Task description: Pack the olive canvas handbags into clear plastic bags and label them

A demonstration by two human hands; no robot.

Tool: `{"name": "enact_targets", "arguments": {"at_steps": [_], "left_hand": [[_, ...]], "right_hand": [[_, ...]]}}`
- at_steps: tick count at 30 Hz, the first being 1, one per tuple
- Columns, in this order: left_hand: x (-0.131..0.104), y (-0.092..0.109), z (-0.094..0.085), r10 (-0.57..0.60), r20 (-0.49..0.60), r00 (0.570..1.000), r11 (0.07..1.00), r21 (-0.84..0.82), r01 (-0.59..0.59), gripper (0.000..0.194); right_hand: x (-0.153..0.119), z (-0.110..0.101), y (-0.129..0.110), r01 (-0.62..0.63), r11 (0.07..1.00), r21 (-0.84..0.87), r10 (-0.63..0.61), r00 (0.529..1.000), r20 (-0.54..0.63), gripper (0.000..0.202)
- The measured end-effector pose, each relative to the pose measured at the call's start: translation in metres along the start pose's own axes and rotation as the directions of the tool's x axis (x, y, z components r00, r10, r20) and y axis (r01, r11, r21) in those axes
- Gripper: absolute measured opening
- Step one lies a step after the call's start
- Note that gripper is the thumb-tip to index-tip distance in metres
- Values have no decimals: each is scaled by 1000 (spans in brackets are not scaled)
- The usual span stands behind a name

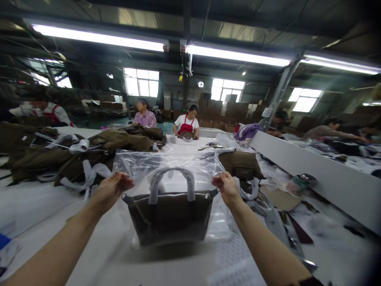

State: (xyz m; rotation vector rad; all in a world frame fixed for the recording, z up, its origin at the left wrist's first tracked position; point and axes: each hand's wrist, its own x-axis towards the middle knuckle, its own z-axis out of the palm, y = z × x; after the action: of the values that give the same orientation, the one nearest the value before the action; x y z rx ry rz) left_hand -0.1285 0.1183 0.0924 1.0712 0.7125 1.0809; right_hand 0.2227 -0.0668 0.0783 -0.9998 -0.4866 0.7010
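A dark olive handbag stands upright inside a clear plastic bag in front of me. White wrapping covers the handbag's two raised handles. My left hand pinches the plastic bag at its left side, level with the handles. On the opposite side my right hand grips the plastic in the same way. Between the hands the plastic stretches up above the handles. The handbag's base is close over the white table, with a shadow beneath; whether it touches cannot be made out.
Olive handbags with wrapped handles are heaped at the left. Another olive bag lies behind my right hand. Along the right runs a white partition, with a jar beside it. Across the table a person in a red apron works.
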Motion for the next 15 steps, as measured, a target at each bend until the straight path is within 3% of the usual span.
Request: {"name": "enact_targets", "arguments": {"at_steps": [2, 4, 5, 7, 9, 11, 13, 15], "left_hand": [[-14, 4, -14, 3, 67, 998, 998, 67, -8, 31], [-40, -15, -33, -83, 176, 981, 973, 228, 41, 34], [-55, -33, -43, -160, 234, 959, 939, 335, 75, 34], [-87, -79, -58, -348, 356, 867, 804, 589, 81, 42], [-117, -125, -66, -459, 394, 796, 716, 694, 69, 47], [-139, -155, -69, -506, 419, 754, 668, 743, 36, 49], [-151, -163, -72, -557, 434, 708, 612, 791, -3, 49], [-152, -154, -77, -614, 400, 681, 551, 835, 6, 40]], "right_hand": [[-7, -13, -3, 98, 991, -90, -83, 984, 159, 33], [-24, -42, 14, 162, 943, -289, -58, 939, 339, 31], [-36, -60, 29, 187, 890, -415, 2, 910, 415, 33], [-63, -95, 68, 261, 731, -631, 161, 832, 530, 36], [-89, -122, 106, 361, 582, -729, 275, 756, 594, 31], [-110, -136, 131, 438, 501, -746, 314, 712, 629, 22], [-121, -141, 138, 451, 485, -749, 323, 704, 633, 18], [-124, -145, 127, 415, 533, -737, 344, 690, 637, 15]]}}
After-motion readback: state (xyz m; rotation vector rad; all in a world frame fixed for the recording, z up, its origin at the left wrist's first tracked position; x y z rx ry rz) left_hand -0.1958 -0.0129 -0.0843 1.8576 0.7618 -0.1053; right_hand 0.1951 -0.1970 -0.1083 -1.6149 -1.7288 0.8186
